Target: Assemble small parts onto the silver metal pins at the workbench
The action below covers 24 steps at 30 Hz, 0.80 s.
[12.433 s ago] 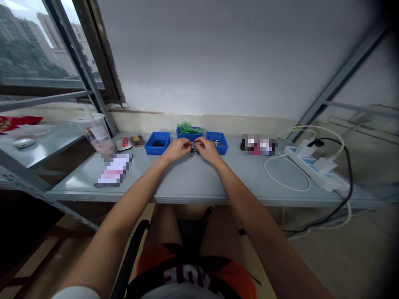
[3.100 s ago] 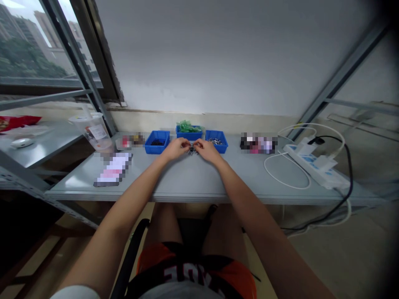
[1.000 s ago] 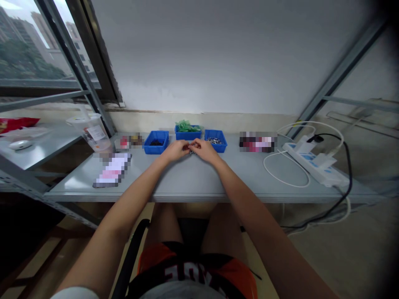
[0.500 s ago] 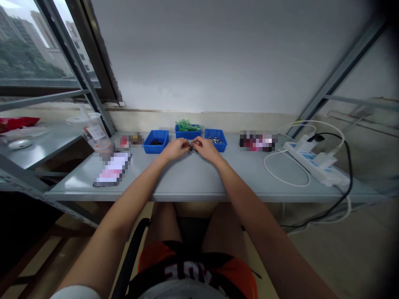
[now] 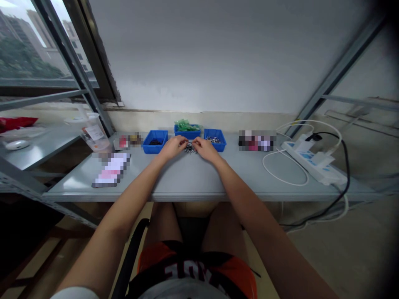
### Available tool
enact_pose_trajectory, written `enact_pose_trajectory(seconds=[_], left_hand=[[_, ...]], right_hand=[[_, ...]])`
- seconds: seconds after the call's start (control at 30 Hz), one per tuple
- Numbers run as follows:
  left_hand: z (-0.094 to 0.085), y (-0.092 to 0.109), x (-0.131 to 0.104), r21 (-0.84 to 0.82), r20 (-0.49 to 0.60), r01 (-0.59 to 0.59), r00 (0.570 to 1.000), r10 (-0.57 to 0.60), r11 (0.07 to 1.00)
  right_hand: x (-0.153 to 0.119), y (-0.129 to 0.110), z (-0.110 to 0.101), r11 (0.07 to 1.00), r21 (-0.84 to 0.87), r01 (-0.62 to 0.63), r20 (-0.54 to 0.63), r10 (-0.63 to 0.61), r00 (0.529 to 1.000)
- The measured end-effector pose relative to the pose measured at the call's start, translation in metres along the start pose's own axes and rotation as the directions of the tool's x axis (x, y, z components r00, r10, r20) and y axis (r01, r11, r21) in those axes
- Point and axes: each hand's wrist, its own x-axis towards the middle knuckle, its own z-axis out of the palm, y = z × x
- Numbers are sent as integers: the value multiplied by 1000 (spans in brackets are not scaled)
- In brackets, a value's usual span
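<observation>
As the two hands are drawing slightly apart at the centre of the frame, the small heap of metal pieces (image 5: pixel 190 148) is showing more fully between them than it was half a second ago, when the fingertips were almost meeting over it. The heap is lying on the grey table (image 5: pixel 187 176), just below the middle of the frame. The left hand (image 5: pixel 173 147) is curling its fingers at the heap's left edge, and the right hand (image 5: pixel 205 148) is bending its fingers over the right edge. Whether either is pinching a piece I cannot tell, since the fingertips are too small and partly hidden. This wider gap is probably marking a short break between two close bouts of fingerwork, with the loose pieces remaining within reach of both hands. Behind them, three blue trays are keeping their places: the left tray (image 5: pixel 151 150) is holding dark bits, the middle tray (image 5: pixel 188 135) is carrying green, plastic-looking material (image 5: pixel 183 125), and the right tray (image 5: pixel 220 147) is containing shiny metal parts (image 5: pixel 213 140), so the change seems to be confined to the hands and the heap.
</observation>
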Motion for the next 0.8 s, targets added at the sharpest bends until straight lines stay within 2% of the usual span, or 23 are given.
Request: enact_pose_trajectory(seconds=[0.13, 0.27, 0.43, 0.63, 0.8], left_hand=[[-1, 1, 0, -17, -15, -29, 999, 29, 999], [-2, 4, 0, -22, -18, -68, 998, 68, 997], [-3, 8, 0, -5, -14, -69, 997, 69, 998], [-4, 7, 0, 10, -14, -13, 1000, 13, 1000], [-4, 6, -1, 6, 57, 14, 998, -14, 1000]], right_hand=[[0, 1, 0, 1000, -5, -9, 12, 9, 1000], [0, 2, 2, 999, 38, -6, 74, 3, 997], [-1, -1, 2, 998, 60, -23, 117, 16, 993], [-1, -1, 0, 1000, -8, -1, 16, 1, 1000], [0, -3, -2, 1000, -16, 23, -64, -24, 998]])
